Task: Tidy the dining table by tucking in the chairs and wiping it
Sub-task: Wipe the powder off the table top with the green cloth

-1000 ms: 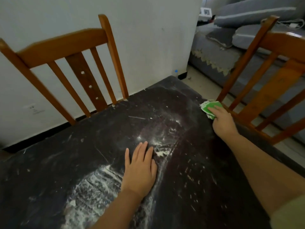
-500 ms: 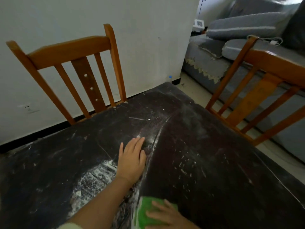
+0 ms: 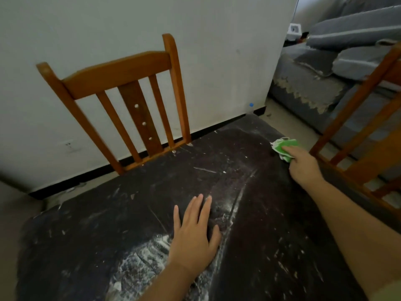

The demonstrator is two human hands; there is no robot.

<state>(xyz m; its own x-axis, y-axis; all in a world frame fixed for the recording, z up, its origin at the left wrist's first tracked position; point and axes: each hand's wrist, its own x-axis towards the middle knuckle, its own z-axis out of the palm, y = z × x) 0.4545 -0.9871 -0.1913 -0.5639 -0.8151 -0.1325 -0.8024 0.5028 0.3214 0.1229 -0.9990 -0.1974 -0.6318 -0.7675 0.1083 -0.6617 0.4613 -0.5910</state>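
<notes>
The dark dining table (image 3: 86, 235) is streaked with white powder and scratches. My left hand (image 3: 195, 237) lies flat on its middle, fingers straight, beside a white smear. My right hand (image 3: 303, 166) is stretched to the table's far right edge and presses a green and white cloth (image 3: 284, 146) onto the surface, fingers over it. One wooden chair (image 3: 130, 101) stands tucked against the far side of the table, by the wall. A second wooden chair (image 3: 368, 127) stands at the right side, its back close to my right hand.
A white wall with a black skirting runs behind the table. A grey sofa (image 3: 347, 51) with cushions fills the back right, beyond a strip of pale floor. A wall socket (image 3: 69, 145) sits low on the left.
My right hand has swept the cloth from the near edge of the table back out to the far right edge. My left hand has stayed flat on the table.
</notes>
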